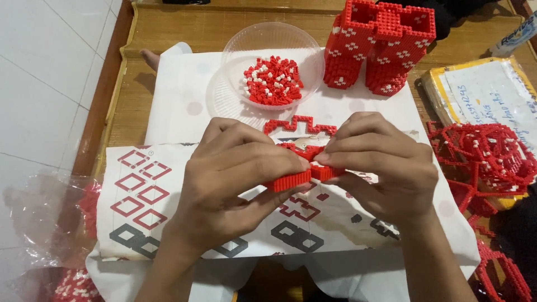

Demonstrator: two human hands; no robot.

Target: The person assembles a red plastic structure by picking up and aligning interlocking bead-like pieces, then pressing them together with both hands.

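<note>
Red brick piece (302, 174) sits pinched between both hands at centre frame, above the printed pattern sheet (168, 207): left hand (235, 179) closed on its left end, right hand (380, 168) closed on its right end. Fingers cover most of the piece, so its full outline cannot be made out. Clear bowl (274, 56) of loose red and white bricks stands beyond the hands on the worktop (168, 28).
</note>
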